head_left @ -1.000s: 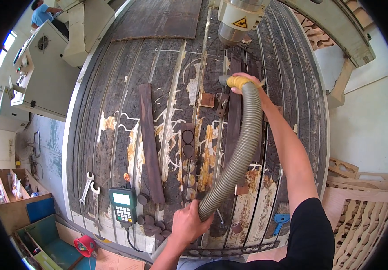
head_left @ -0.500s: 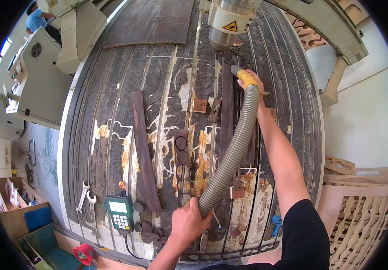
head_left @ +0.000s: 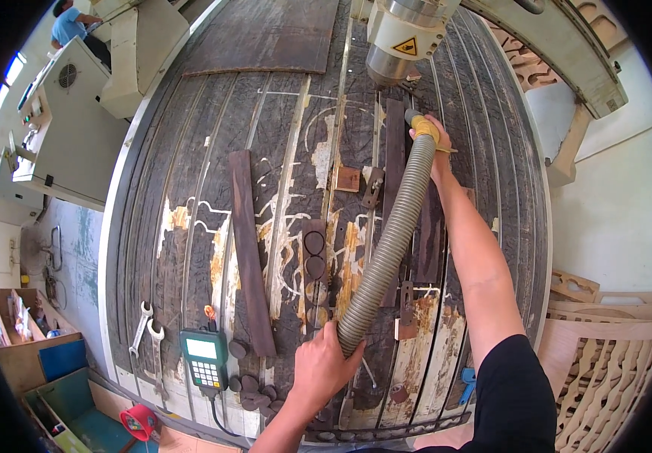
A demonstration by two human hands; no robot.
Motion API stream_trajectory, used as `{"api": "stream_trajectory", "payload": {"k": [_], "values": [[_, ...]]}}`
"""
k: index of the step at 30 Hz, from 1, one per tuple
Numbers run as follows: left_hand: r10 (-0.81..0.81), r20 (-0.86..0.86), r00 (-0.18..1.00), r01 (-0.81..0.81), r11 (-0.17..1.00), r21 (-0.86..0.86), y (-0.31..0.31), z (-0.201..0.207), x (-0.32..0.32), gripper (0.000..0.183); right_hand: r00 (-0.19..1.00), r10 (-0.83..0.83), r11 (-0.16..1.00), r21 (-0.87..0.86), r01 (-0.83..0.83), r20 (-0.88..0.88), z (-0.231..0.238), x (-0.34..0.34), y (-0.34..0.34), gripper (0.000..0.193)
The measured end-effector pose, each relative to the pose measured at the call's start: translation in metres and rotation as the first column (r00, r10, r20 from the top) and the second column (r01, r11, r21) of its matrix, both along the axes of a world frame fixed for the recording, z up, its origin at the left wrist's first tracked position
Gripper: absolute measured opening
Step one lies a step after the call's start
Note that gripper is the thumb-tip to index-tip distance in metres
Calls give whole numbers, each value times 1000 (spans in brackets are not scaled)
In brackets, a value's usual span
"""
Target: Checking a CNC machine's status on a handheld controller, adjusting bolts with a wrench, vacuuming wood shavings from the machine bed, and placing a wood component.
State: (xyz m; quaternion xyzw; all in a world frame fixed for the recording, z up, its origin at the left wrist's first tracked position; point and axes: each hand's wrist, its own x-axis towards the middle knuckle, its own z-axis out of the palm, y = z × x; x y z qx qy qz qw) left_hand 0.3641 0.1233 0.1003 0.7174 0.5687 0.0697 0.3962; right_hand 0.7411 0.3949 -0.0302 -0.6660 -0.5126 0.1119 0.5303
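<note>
A grey corrugated vacuum hose [head_left: 392, 245] slants across the machine bed, held in both hands. My right hand [head_left: 438, 136] is closed around its yellow-taped end, just behind the dark nozzle [head_left: 412, 117]. Lower down, my left hand [head_left: 324, 362] wraps round the hose near its visible lower end. The nozzle points at the far part of a long dark wood strip [head_left: 395, 143], beside the machine spindle [head_left: 390, 64]. Part of that strip lies hidden beneath the hose. Left of it are a slotted metal clamp [head_left: 373, 187] and a small brown block [head_left: 348, 179].
Another dark strip [head_left: 250, 257] lies to the left. Near the front are two wrenches [head_left: 157, 355], a handheld controller [head_left: 203, 361] and several dark discs [head_left: 254, 392]. A dark board [head_left: 265, 38] covers the far left. A person [head_left: 69, 29] is beyond the control cabinet [head_left: 61, 128].
The whole view has shifted slightly, so the bed and spindle appear further right. Both hands keep their grip on the hose, and the nozzle stays close to the strip's far end.
</note>
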Motion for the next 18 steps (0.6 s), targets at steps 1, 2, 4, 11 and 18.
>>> {"api": "stream_trajectory", "payload": {"k": [1,2,4,11,18], "values": [[-8,0,1000,8,1000,-8,-1,1,-3,45,999,36,999,0,-36,-11,2,-2,-6,61],[-9,3,1000,9,1000,-11,-3,3,-4,45,997,70,998,1,-70,-18,4,-2,-12,60],[-7,72,997,5,1000,20,-10,8,-11,47,995,101,994,-35,-102,-27,7,-3,-28,59],[-110,130,985,118,991,-55,-27,51,-38,52,982,180,978,-113,-173,53,35,-20,-90,52],[-175,214,961,203,972,-121,-47,93,-71,46,941,337,913,-240,-331,-16,64,-47,-164,48]]}}
